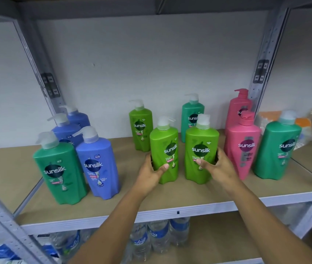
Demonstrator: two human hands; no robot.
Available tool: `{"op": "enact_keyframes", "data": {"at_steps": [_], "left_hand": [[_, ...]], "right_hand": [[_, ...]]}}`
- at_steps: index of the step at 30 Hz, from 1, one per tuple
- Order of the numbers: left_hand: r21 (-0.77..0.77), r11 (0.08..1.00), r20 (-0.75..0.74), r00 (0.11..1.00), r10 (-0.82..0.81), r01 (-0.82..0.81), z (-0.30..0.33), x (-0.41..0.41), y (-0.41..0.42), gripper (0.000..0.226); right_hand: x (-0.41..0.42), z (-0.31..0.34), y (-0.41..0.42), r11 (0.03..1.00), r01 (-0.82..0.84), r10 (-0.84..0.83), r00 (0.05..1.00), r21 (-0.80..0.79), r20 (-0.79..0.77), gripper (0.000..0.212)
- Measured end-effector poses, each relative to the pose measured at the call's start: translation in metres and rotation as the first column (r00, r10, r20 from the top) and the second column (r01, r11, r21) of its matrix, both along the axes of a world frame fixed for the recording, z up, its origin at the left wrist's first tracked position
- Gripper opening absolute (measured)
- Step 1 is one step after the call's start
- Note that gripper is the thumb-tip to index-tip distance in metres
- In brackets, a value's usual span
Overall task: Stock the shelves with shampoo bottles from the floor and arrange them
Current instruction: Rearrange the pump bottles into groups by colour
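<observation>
Shampoo bottles stand on the shelf (170,202). Left hand (151,173) grips one green bottle (164,149), right hand (219,168) grips another (200,147), fingers curled round both. Pink bottle (243,145) stands just beside the right one; blue bottle (98,162) stands left. Water bottles (159,237) sit below.

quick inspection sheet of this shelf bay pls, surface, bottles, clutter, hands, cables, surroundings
surface: tan shelf board in a grey metal rack, white front edge
job's things: ten upright Sunsilk pump bottles; three blue and one teal at left, three lime green in the middle, two pink and two more teal at right
clutter: blurred orange and white packets at the far right
grippers: left hand grips the left front lime bottle; right hand grips the right front lime bottle; both bottles stand on the board
cables: nothing seen
surroundings: white back wall; water bottles on the shelf below
</observation>
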State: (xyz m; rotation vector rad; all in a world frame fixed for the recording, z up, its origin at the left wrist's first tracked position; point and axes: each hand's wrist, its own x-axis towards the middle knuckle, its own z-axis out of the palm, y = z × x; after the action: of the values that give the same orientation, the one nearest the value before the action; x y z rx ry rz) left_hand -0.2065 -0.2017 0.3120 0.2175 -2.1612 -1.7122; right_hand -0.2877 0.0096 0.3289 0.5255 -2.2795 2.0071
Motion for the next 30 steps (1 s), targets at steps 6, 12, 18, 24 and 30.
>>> {"op": "enact_keyframes", "data": {"at_steps": [6,12,18,24,30], "left_hand": [[0.028,1.0,0.007,1.0,-0.012,0.012,0.004,0.017,-0.02,0.051],[0.053,0.998,0.032,0.999,-0.027,0.025,0.008,0.03,-0.033,0.048],[0.03,0.994,-0.03,0.994,0.104,-0.103,0.003,0.035,-0.035,0.058],[0.034,0.979,-0.14,0.969,0.203,-0.2,0.007,0.041,-0.025,0.054],[0.074,0.979,-0.112,0.974,0.198,-0.191,0.003,0.032,-0.026,0.044]], "right_hand": [[0.01,0.002,-0.005,0.994,-0.11,0.11,0.994,0.025,0.007,0.054],[0.038,0.01,-0.005,0.993,0.013,-0.006,0.998,0.12,-0.058,0.067],[0.1,0.008,-0.021,0.992,0.122,-0.094,0.905,0.042,-0.415,0.048],[0.072,0.018,-0.089,0.979,-0.185,0.189,0.981,0.083,-0.035,0.053],[0.043,0.015,-0.124,0.965,-0.257,0.261,0.961,-0.058,0.095,0.051]]}}
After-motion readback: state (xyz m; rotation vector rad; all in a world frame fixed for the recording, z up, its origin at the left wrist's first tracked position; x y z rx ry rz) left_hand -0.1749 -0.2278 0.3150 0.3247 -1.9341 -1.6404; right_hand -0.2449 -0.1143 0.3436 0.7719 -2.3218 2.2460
